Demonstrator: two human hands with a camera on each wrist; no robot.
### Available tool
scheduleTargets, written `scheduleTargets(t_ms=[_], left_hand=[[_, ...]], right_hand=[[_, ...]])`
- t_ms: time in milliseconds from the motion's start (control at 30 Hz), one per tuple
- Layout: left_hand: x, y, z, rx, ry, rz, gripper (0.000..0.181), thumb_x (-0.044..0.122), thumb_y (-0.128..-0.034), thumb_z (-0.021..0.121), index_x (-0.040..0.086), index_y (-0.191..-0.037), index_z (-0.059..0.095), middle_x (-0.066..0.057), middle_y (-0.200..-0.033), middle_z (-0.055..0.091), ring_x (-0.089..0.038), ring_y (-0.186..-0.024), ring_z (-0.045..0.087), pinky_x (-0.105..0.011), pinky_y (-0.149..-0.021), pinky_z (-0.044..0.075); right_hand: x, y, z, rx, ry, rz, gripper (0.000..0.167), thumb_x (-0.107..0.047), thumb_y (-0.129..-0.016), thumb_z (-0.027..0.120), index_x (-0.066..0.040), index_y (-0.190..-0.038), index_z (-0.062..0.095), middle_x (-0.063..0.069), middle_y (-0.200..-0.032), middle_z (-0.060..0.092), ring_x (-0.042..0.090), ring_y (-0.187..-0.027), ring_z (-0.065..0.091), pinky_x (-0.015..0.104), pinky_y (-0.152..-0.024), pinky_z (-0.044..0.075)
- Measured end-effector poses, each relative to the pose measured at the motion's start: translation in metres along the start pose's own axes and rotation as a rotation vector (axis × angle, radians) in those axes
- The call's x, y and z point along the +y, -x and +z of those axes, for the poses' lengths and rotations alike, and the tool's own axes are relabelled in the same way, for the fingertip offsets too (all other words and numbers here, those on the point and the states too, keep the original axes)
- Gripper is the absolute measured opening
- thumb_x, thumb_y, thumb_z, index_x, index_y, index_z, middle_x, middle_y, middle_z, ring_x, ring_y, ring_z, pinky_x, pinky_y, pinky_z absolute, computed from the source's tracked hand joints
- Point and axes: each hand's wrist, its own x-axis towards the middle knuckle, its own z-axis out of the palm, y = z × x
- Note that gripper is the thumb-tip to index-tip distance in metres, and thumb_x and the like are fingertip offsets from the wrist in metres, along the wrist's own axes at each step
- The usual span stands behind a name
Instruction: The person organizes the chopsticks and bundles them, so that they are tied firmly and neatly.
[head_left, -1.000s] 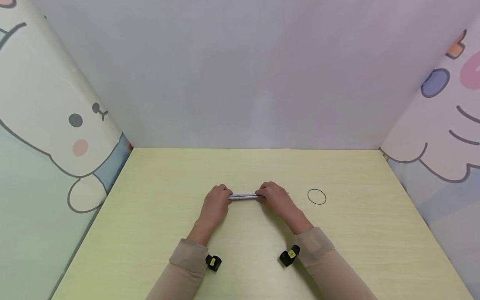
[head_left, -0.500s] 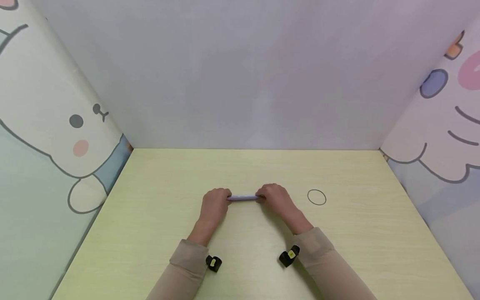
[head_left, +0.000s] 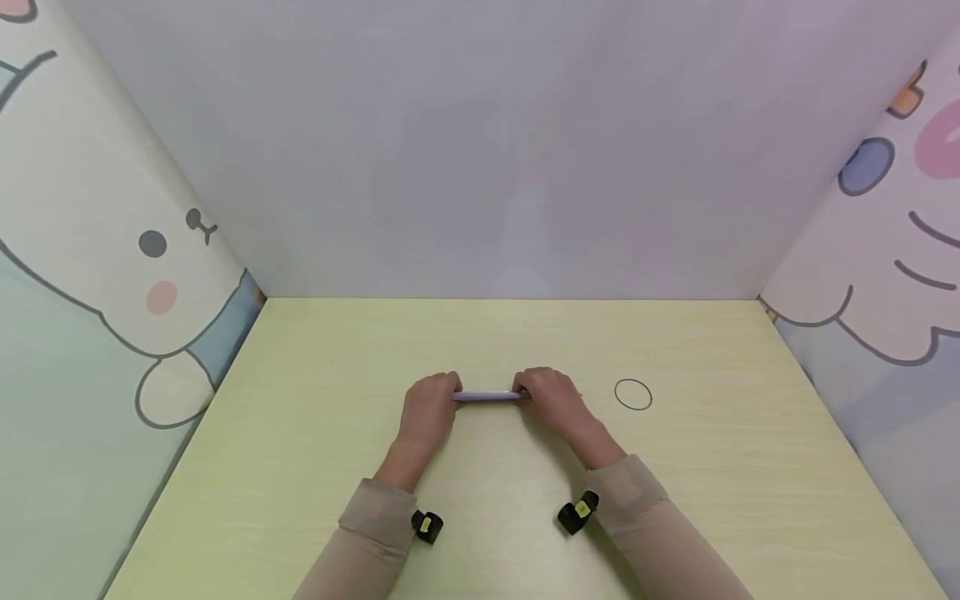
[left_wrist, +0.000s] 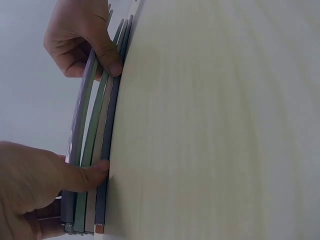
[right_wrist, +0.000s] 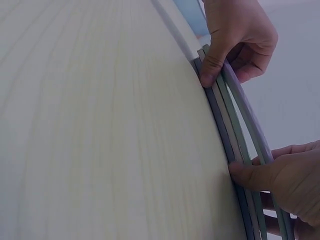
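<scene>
Several slim, long pencils (head_left: pixel 487 397) lie side by side in a bundle between my hands, lilac on top in the head view. Their edges look lilac, green, beige and dark blue in the left wrist view, with a narrow gap between the lilac one and the others. My left hand (head_left: pixel 429 414) pinches one end, thumb in front and fingers behind. Toward the other end, my right hand (head_left: pixel 553 404) pinches the bundle the same way. Right of that hand, on the table, lies a thin dark loop (head_left: pixel 633 394), like a rubber band.
The pale wood table (head_left: pixel 315 350) meets a grey back wall (head_left: pixel 480 167). Cartoon-printed panels (head_left: pixel 90 200) stand at both sides. Small black devices (head_left: pixel 427 527) sit at both wrists.
The bundle has turned slightly in my hands: its striped white-and-purple side has given way to a plain lilac one. My hands have shifted only slightly, and the loop stays put.
</scene>
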Motion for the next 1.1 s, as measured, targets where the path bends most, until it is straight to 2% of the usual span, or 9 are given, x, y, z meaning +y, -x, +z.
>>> scheduleTargets(t_ms=[200, 367, 467, 567, 700, 867, 1100], left_hand=[[0.0019, -0.0002, -0.0022, 0.014, -0.015, 0.002, 0.025, 0.007, -0.0706, 0.091, 0.009, -0.087, 0.071, -0.003, -0.078, 0.071, -0.024, -0.072, 0.068, -0.038, -0.065, 0.054], [0.0025, -0.0024, -0.0038, -0.026, -0.038, -0.003, 0.029, 0.011, -0.0691, 0.092, 0.009, -0.092, 0.075, -0.002, -0.082, 0.069, -0.023, -0.074, 0.067, -0.036, -0.067, 0.054], [0.0030, -0.0033, -0.0043, -0.077, -0.062, 0.000, 0.024, 0.011, -0.0726, 0.090, 0.009, -0.092, 0.078, -0.002, -0.084, 0.067, -0.022, -0.077, 0.066, -0.035, -0.068, 0.054], [0.0033, -0.0023, -0.0040, -0.108, -0.068, 0.007, 0.018, 0.004, -0.0771, 0.086, 0.008, -0.093, 0.078, -0.004, -0.088, 0.069, -0.024, -0.080, 0.066, -0.036, -0.069, 0.055], [0.0037, -0.0001, -0.0028, -0.088, -0.075, 0.040, 0.021, -0.006, -0.0800, 0.078, 0.006, -0.097, 0.076, -0.007, -0.092, 0.071, -0.026, -0.083, 0.067, -0.036, -0.070, 0.056], [0.0035, 0.0012, -0.0001, -0.058, -0.117, 0.077, 0.022, -0.006, -0.0817, 0.076, 0.006, -0.100, 0.075, -0.008, -0.092, 0.071, -0.025, -0.083, 0.066, -0.035, -0.070, 0.055], [0.0009, 0.0040, 0.0055, -0.114, -0.217, 0.101, 0.024, -0.002, -0.0839, 0.076, 0.005, -0.107, 0.072, -0.010, -0.099, 0.062, -0.026, -0.087, 0.058, -0.038, -0.075, 0.050]], right_hand=[[-0.0010, -0.0001, -0.0012, -0.031, 0.024, -0.009, 0.023, -0.001, -0.082, 0.081, -0.012, -0.102, 0.076, 0.001, -0.092, 0.074, 0.022, -0.086, 0.070, 0.039, -0.071, 0.056], [-0.0018, -0.0012, -0.0020, -0.079, 0.047, -0.011, 0.015, -0.007, -0.085, 0.080, -0.012, -0.100, 0.077, 0.001, -0.093, 0.071, 0.022, -0.089, 0.068, 0.039, -0.073, 0.056], [-0.0027, -0.0012, -0.0029, -0.096, 0.038, -0.012, 0.011, -0.008, -0.087, 0.079, -0.011, -0.098, 0.077, 0.001, -0.092, 0.069, 0.022, -0.088, 0.067, 0.038, -0.074, 0.055], [-0.0031, -0.0008, -0.0028, -0.093, 0.043, -0.021, 0.010, -0.009, -0.087, 0.079, -0.010, -0.097, 0.077, 0.001, -0.091, 0.068, 0.022, -0.088, 0.066, 0.038, -0.074, 0.055], [-0.0035, 0.0000, -0.0016, -0.075, 0.050, -0.027, 0.012, -0.011, -0.087, 0.079, -0.010, -0.098, 0.077, 0.002, -0.091, 0.068, 0.022, -0.086, 0.065, 0.037, -0.074, 0.055], [-0.0030, 0.0005, 0.0015, -0.059, 0.050, -0.022, 0.013, -0.013, -0.088, 0.078, -0.009, -0.100, 0.076, 0.003, -0.091, 0.068, 0.022, -0.085, 0.064, 0.036, -0.073, 0.054], [-0.0024, 0.0015, 0.0031, -0.043, 0.048, -0.040, 0.014, -0.012, -0.088, 0.078, -0.008, -0.101, 0.075, 0.004, -0.091, 0.067, 0.022, -0.084, 0.064, 0.036, -0.072, 0.054]])
